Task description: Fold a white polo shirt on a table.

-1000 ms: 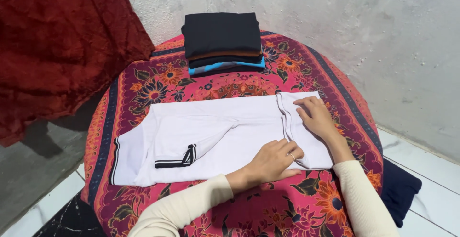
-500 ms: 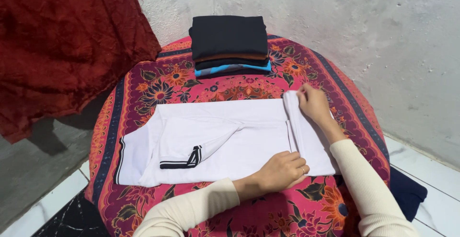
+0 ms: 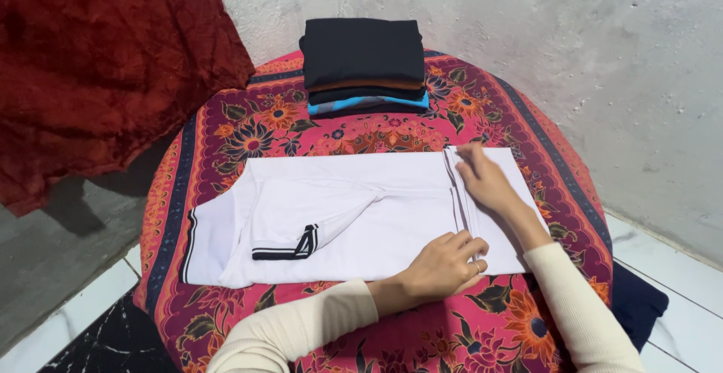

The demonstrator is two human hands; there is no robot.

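A white shirt (image 3: 354, 218) with black-striped trim lies flat and half folded across a round table under a pink floral cloth (image 3: 248, 136). My left hand (image 3: 444, 264) rests on the shirt's near edge, fingers curled at the bottom end of a fold line. Farther along that same fold, my right hand (image 3: 486, 181) presses flat on the fabric near the shirt's far right part. Both arms wear cream sleeves. Neither hand lifts the cloth off the table.
A stack of folded dark garments (image 3: 365, 64) with a blue and a brown layer sits at the table's far side. A red crinkled cloth (image 3: 98, 64) hangs at the left. A grey wall stands behind, and a dark blue fabric (image 3: 640, 305) hangs off the right edge.
The right end of the shirt has been folded over, forming a narrow band. Both hands shifted slightly along that fold and now press it down.
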